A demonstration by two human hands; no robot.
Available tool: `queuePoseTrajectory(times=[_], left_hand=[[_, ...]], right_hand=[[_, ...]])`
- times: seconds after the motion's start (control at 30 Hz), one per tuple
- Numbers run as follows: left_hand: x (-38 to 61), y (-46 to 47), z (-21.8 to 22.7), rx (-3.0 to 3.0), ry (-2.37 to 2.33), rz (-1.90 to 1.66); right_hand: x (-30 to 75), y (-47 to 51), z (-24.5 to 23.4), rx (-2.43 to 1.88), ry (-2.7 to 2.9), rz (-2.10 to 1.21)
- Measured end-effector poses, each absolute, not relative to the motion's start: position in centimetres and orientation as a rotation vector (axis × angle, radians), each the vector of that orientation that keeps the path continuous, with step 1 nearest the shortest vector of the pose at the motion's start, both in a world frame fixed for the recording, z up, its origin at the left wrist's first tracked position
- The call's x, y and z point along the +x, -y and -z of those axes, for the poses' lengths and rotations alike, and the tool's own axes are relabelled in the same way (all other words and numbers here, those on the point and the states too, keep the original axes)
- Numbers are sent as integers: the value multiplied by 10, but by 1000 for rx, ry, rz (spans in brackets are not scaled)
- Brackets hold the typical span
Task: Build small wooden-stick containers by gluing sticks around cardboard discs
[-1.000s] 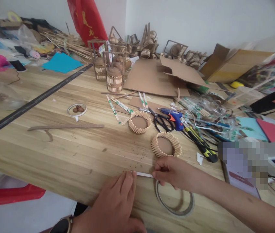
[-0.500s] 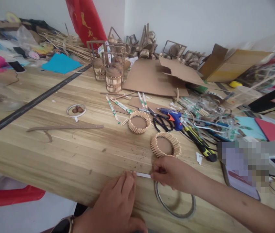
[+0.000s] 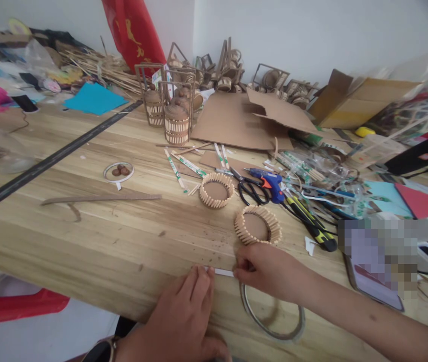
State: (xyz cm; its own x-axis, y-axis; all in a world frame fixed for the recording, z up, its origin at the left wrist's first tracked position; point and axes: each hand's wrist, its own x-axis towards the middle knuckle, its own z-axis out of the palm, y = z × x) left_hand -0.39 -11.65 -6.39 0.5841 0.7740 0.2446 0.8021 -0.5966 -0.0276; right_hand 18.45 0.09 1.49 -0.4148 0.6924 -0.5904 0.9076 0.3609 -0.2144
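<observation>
Clock: centred on the white strip, read as seen by the wearer
White strip (image 3: 224,272): low on the counter (image 3: 85,236), bridging the gap between the two hands; both ends hidden by fingers
Left hand (image 3: 185,309): 8 o'clock, palm down, fingers close together, tips pressing on the strip's left end; watch or band (image 3: 102,350) on wrist
Right hand (image 3: 264,269): 3 o'clock, thumb and forefinger pinching the strip's right end, other fingers curled
Grey ring (image 3: 294,329): 4 o'clock, partly under right hand; can't tell if strip joins it
Near stick basket (image 3: 242,229): 1 o'clock, just beyond right hand, open top up
Far stick basket (image 3: 204,197): 12 o'clock, near the first one, apart from it
Tools: black scissors (image 3: 244,188) and blue glue gun (image 3: 273,183) at 1 o'clock, yellow-black cutter (image 3: 314,223) at 2
Phone (image 3: 374,289): 3 o'clock, partly pixelated
Brown strip (image 3: 104,198): 10 o'clock, lying flat
White ring (image 3: 132,173): 10 o'clock, past brown strip, round brown balls (image 3: 122,171) inside its outline
Framed lidded basket (image 3: 177,124): 11 o'clock, upright, beside cardboard sheet (image 3: 232,120) at 12
</observation>
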Motion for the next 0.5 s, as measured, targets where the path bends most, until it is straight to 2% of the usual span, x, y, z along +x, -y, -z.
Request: queuePoseTrajectory(times=[0.13,0.27,0.5], left_hand=[[-2,113,62,-2757,1376,277],[-2,109,50,-2810,1439,195],[2,108,46,-2632,1357,455]], right_hand=[[180,0,-17,1395,-2207,637],[177,-1,-18,1379,-2214,675],[164,-3,-18,1332,-2265,806]])
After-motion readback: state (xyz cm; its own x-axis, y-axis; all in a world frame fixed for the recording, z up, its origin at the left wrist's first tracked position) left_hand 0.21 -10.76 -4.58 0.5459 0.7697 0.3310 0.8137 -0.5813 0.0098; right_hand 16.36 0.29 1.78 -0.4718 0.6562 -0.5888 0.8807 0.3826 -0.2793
